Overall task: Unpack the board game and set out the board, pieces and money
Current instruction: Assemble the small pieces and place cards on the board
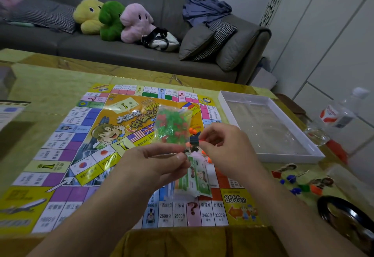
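Game board (66, 151) spread flat on the yellow-green table (50, 86), filling the centre and lower left of the frame. Above its middle, a clear bag (172, 126) of small green and red plastic pieces, held upright over the board. Left hand (153, 165) at lower centre, thumb and forefinger pinching the bag's lower edge. Right hand (224, 147) just right of it, fingers curled, fingertips pinching at the bag's lower right corner, where small orange and dark pieces show. Below the hands, a stack of green and pink play money (197, 177) lying on the board's lower right part. White box tray (291, 156) with a clear plastic insert at right centre, beside the board. Loose red, blue, green and orange pawns (297, 184) scattered on the table at lower right, below the tray. Plastic water bottle (338, 115) at the right edge. Grey sofa (121, 52) across the top, with yellow, green and pink plush toys (113, 19) in a row.
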`<state>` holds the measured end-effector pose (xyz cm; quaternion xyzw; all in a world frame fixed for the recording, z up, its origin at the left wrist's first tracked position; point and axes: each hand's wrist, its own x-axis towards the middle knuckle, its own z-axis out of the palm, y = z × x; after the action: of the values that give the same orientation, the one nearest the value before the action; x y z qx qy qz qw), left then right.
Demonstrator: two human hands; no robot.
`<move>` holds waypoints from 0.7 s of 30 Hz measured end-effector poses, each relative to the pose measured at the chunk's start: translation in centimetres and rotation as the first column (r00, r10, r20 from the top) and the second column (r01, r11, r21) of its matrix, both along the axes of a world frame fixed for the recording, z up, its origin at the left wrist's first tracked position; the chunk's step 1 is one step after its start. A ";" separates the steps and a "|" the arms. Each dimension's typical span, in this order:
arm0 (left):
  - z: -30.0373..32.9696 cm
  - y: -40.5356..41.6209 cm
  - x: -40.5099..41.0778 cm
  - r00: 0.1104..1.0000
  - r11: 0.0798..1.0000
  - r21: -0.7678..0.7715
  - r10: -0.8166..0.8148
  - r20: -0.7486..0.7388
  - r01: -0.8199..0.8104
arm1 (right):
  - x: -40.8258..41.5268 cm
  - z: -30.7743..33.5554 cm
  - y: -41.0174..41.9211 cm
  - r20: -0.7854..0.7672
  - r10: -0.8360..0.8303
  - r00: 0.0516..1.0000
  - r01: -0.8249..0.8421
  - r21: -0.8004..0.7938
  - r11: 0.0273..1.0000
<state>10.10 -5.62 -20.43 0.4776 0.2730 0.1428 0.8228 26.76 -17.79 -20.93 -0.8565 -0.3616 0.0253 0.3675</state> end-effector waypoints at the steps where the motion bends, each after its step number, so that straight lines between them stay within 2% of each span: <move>1: 0.2 -0.2 0.0 1.000 1.000 -0.026 -0.007 0.018 0.007 | -1.1 0.8 -1.0 -0.087 0.042 0.995 -0.033 0.100 0.994; 4: 0.6 -0.7 0.0 0.998 0.997 -0.074 -0.028 0.054 0.032 | -3.7 2.2 -3.1 -0.306 0.201 0.930 -0.089 0.344 0.935; 8: 1.1 -1.7 -0.2 0.994 0.992 -0.100 -0.063 0.090 0.072 | -5.3 2.1 -4.0 -0.393 0.298 0.870 -0.091 0.466 0.880; 14: 1.3 -2.6 -0.2 0.991 0.991 -0.100 -0.072 0.116 0.083 | -5.4 1.9 -4.2 -0.377 0.313 0.872 -0.076 0.527 0.846; 21: 1.3 -2.4 -0.2 0.993 0.996 0.033 -0.088 0.081 0.086 | -5.2 1.3 -4.4 -0.218 0.238 0.946 -0.114 0.462 0.880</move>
<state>9.89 -8.03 -19.12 0.4947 0.2158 0.1301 0.8317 21.60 -22.22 -19.64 -0.7020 -0.3815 0.0918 0.5944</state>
